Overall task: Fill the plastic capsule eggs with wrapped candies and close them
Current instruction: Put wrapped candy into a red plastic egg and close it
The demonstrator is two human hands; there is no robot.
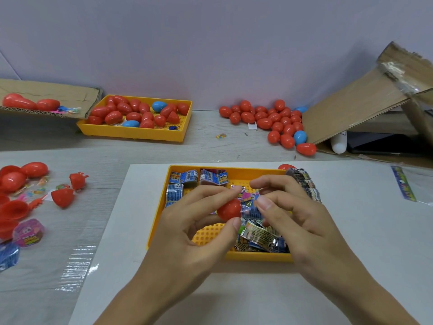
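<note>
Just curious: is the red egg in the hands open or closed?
Cannot tell. The left hand grips the egg; fingers hide its seam.

Your hands meet over the near yellow tray.
Your left hand pinches a red egg; your right hand seems to grip a clear-wrapped candy against it, above loose packets.

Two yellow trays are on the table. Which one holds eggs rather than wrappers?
The far yellow tray by the wall, left of centre, holds red and blue eggs; the near yellow tray under the hands holds wrappers.
</note>
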